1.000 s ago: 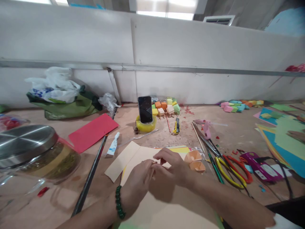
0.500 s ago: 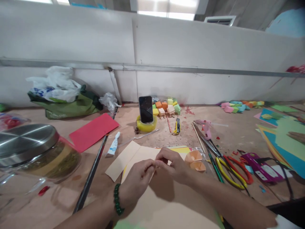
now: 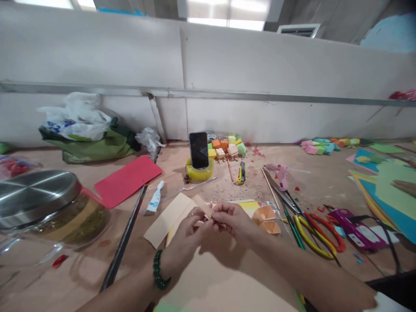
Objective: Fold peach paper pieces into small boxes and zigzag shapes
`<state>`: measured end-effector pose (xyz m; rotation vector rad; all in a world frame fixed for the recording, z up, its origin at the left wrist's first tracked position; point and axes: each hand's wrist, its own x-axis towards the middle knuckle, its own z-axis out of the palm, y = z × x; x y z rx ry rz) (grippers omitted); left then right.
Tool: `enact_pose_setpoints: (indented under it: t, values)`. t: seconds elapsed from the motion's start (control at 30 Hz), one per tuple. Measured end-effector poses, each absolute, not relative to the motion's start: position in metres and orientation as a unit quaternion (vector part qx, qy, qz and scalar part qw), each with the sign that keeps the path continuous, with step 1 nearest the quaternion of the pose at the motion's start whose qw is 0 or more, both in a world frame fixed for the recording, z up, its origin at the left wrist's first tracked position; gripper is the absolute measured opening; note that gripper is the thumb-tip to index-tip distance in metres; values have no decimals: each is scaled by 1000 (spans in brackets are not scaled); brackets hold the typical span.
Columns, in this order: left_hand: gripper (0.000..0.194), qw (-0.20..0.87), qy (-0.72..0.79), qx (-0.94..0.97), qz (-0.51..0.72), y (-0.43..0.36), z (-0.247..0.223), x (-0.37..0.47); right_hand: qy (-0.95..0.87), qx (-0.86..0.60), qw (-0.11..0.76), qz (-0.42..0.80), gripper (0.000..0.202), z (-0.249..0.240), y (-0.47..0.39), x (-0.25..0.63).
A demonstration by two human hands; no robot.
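A narrow peach paper strip (image 3: 202, 205) pokes up between my two hands, its lower part hidden by fingers. My left hand (image 3: 191, 229), with a green bead bracelet at the wrist, is closed on the strip from the left. Fingertips pinched, my right hand (image 3: 234, 222) grips the strip's right side close to my left fingers. Beneath both hands lies a large peach paper sheet (image 3: 234, 281). A folded peach paper piece (image 3: 170, 219) rests to the left. Two small peach folded paper cups (image 3: 264, 214) sit just right of my right hand.
Scissors (image 3: 286, 199), yellow-handled pliers (image 3: 313, 238), a purple device (image 3: 357, 229) and a pink glue gun (image 3: 280, 173) lie right. A phone (image 3: 199, 149) stands in a yellow holder (image 3: 199, 172). Left are a lidded jar (image 3: 87, 216) and red paper (image 3: 128, 180). Another person's hand (image 3: 404, 189) shows far right.
The paper strip has come up into view between my fingers. My left fingers have shifted and spread slightly around it, and my right hand has turned a little.
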<state>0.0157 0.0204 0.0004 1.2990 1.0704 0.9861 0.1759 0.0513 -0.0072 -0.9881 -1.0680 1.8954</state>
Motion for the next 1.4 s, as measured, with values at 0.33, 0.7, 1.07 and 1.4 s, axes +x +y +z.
enact_pose_setpoints:
  t: [0.33,0.7,1.07,1.4]
  values:
    - [24,423,510,688,294,15,-5,14,-693,-384,394,467,21,-3,42,182]
    - [39,406,508,688,324,9,2,15,-824,-254,468,195,13,-5,39,190]
    - [35,574,441,561,402,7,6,22,-907,-124,392,-90,13,-6,37,192]
    - [36,440,450,688,362,5,0,19,-840,-249,444,188,16,-5,40,189]
